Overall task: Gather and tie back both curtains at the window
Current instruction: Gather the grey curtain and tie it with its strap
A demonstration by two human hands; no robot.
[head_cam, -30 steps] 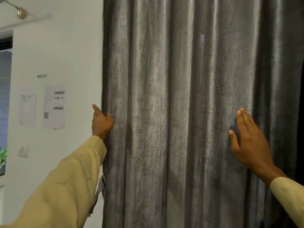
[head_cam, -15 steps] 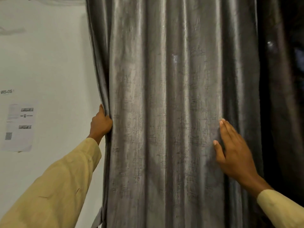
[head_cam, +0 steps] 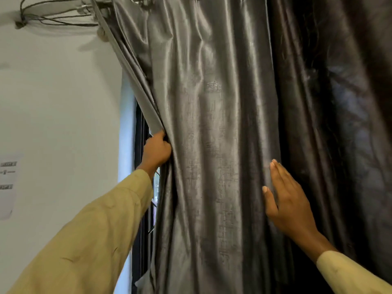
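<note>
A shiny grey curtain (head_cam: pixel 212 145) hangs in folds across the middle of the view. My left hand (head_cam: pixel 157 150) is closed around its left edge and holds that edge pulled to the right, away from the wall. My right hand (head_cam: pixel 286 200) lies flat on the curtain's right folds, fingers straight and together, holding nothing. A darker curtain (head_cam: pixel 339 124) hangs to the right of it. Behind the lifted edge a strip of window (head_cam: pixel 146 219) with dark bars shows.
A white wall (head_cam: pixel 63 124) fills the left side, with a paper notice (head_cam: pixel 7 185) at its left edge. At the top left run the curtain rail (head_cam: pixel 101 20) and a bundle of cables (head_cam: pixel 42 18).
My left hand has dragged the curtain's left edge rightward, uncovering the window strip. My right hand has shifted left with the folds. The view has tilted up to the rail.
</note>
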